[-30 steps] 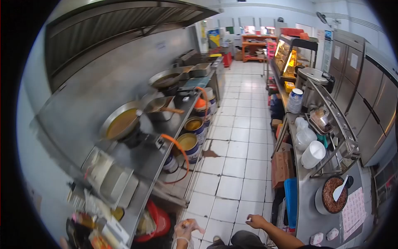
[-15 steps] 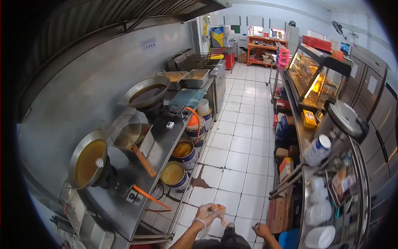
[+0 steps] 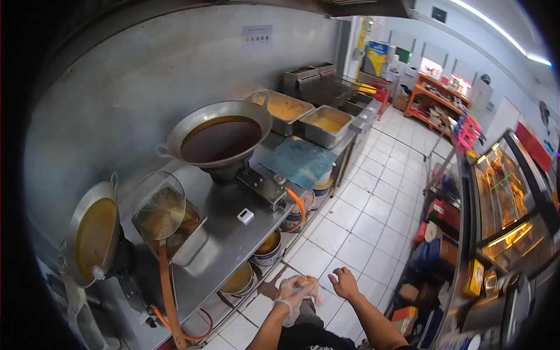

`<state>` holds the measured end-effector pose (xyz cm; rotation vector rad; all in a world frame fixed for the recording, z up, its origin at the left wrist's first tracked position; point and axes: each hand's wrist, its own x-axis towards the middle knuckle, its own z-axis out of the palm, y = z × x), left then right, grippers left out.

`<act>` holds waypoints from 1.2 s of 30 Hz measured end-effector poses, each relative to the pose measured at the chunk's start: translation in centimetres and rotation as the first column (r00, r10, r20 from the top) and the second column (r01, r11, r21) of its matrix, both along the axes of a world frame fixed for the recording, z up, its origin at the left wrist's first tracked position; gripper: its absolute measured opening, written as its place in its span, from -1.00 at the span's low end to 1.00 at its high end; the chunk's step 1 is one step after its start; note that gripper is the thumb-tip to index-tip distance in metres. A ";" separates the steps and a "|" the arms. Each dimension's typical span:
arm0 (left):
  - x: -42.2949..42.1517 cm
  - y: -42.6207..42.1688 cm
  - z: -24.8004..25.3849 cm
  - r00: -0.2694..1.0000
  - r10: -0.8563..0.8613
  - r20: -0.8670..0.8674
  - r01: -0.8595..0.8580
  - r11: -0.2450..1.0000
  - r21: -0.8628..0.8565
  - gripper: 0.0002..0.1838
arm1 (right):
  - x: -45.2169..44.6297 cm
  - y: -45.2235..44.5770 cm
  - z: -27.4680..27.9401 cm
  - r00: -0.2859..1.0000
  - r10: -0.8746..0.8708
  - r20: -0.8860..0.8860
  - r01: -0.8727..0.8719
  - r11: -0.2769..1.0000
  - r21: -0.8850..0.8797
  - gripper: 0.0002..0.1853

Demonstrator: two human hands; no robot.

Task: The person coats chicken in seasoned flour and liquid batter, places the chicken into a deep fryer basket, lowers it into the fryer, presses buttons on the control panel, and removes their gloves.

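Observation:
My left hand (image 3: 288,296), in a clear plastic glove, is closed on a piece of chicken (image 3: 305,282), orange-brown on top with a pale pinkish part hanging down its right side. My right hand (image 3: 344,283) is bare and sits a little to the right of it, apart from the chicken, with its fingers loosely apart and nothing seen in them. Both hands are low in the view, over the tiled floor (image 3: 353,255). To their left runs the steel counter (image 3: 224,233), with a small white timer-like device (image 3: 245,216) on top.
A wok of dark oil (image 3: 221,140) and a wok of yellowish oil (image 3: 96,233) stand on burners. A wooden-handled strainer (image 3: 163,219) rests over a metal tray. Steel pans (image 3: 329,125) are farther back. Buckets (image 3: 268,248) sit below the counter. A lit food display case (image 3: 507,186) stands right.
My view has turned left and nearer the dark-oil wok. My right hand has come up and forward, closer to my left hand, its fingers opening. The chicken stays in my left hand.

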<state>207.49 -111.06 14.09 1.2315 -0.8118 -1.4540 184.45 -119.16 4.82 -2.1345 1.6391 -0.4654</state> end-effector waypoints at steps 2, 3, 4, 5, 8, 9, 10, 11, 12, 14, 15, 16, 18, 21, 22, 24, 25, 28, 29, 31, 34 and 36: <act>0.1 -6.3 -0.3 0.998 0.003 0.060 0.001 0.998 -0.057 -0.52 | 1.4 -7.3 1.3 0.993 0.114 -0.029 -0.116 0.989 -0.092 -0.58; 0.1 -9.3 -0.2 0.996 0.009 0.092 -0.001 0.996 -0.088 -0.51 | 1.9 -11.4 2.4 0.990 0.134 -0.033 -0.137 0.981 -0.136 -0.57; 0.2 -11.4 1.5 0.994 0.044 0.100 -0.038 0.997 -0.063 -0.57 | 2.9 -15.5 3.8 0.987 0.158 -0.033 -0.161 0.971 -0.176 -0.56; 0.5 -13.1 2.6 0.994 0.076 0.078 -0.070 0.994 -0.081 -0.57 | 4.3 -19.7 5.1 0.983 0.182 -0.029 -0.184 0.959 -0.217 -0.54; 1.0 -17.9 4.0 0.974 0.227 0.018 -0.224 0.967 -0.118 -0.59 | 9.4 -32.2 7.6 0.947 0.321 -0.020 -0.307 0.886 -0.348 -0.47; 1.2 -19.2 4.0 0.958 0.268 0.105 -0.259 0.962 -0.092 -0.59 | 11.6 -36.5 7.0 0.927 0.374 -0.019 -0.348 0.841 -0.415 -0.45; 1.5 -20.3 3.8 0.934 0.301 0.191 -0.295 0.954 -0.060 -0.60 | 13.8 -40.5 7.0 0.905 0.423 -0.044 -0.408 0.834 -0.371 -0.40; 1.3 -21.6 3.1 0.903 0.330 0.276 -0.335 0.942 -0.029 -0.60 | 16.0 -44.1 6.9 0.877 0.475 -0.066 -0.469 0.821 -0.326 -0.36; 0.4 -22.9 0.9 0.881 0.461 0.105 -0.459 0.887 -0.048 -0.62 | 18.3 -47.9 5.5 0.855 0.506 -0.110 -0.515 0.805 -0.296 -0.33; -0.9 -25.2 -1.1 0.818 0.573 0.057 -0.569 0.819 -0.071 -0.63 | 22.7 -54.8 1.8 0.798 0.570 -0.194 -0.602 0.765 -0.228 -0.26; -2.0 -26.5 -1.1 0.780 0.624 0.035 -0.621 0.780 -0.073 -0.64 | 24.3 -56.7 0.1 0.756 0.604 -0.254 -0.651 0.735 -0.190 -0.24; -3.8 -28.7 -0.1 0.727 0.686 0.016 -0.685 0.727 -0.040 -0.65 | 25.4 -58.5 -1.1 0.703 0.636 -0.319 -0.700 0.697 -0.153 -0.23; -6.5 -33.3 3.2 0.611 0.792 -0.013 -0.792 0.611 0.000 -0.66 | 27.3 -62.2 -2.0 0.632 0.688 -0.357 -0.761 0.638 -0.119 -0.20; -10.0 -39.6 7.7 0.582 0.802 0.137 -0.813 0.565 0.143 -0.61 | 28.0 -63.5 -3.0 0.615 0.743 -0.266 -0.779 0.624 -0.060 -0.19; -10.2 -41.2 8.3 0.619 0.782 0.077 -0.782 0.603 0.158 -0.65 | 27.6 -63.5 -2.5 0.607 0.757 -0.242 -0.783 0.621 -0.021 -0.18; -10.4 -44.3 7.3 0.541 0.821 0.183 -0.839 0.540 0.059 -0.66 | 27.3 -63.1 -1.9 0.601 0.776 -0.189 -0.784 0.619 0.047 -0.18; -10.3 -45.8 7.2 0.505 0.832 0.231 -0.855 0.518 0.005 -0.67 | 27.2 -63.2 -1.8 0.599 0.782 -0.172 -0.784 0.617 0.073 -0.17; -6.7 -47.9 7.2 0.605 0.711 0.358 -0.793 0.578 0.193 -0.57 | 27.6 -64.2 -1.4 0.596 0.801 -0.053 -0.793 0.598 0.114 -0.19; -5.9 -48.8 6.8 0.632 0.653 0.419 -0.773 0.574 0.270 -0.54 | 27.5 -64.8 -1.5 0.592 0.806 -0.008 -0.799 0.588 0.125 -0.20; -4.5 -56.1 12.1 0.546 0.838 0.021 -0.821 0.540 -0.185 -0.62 | 26.4 -65.7 0.3 0.606 0.780 0.157 -0.790 0.614 0.000 -0.26; 0.0 -62.9 12.4 0.322 0.827 0.461 -0.786 0.505 -0.357 -0.52 | 19.8 -68.7 7.9 0.470 0.740 0.481 -0.880 0.434 0.192 -0.38; 4.6 -69.3 14.1 0.488 0.825 0.285 -0.718 0.565 -0.407 -0.52 | 12.8 -72.0 13.0 0.293 0.868 0.402 -0.956 0.264 0.127 -0.46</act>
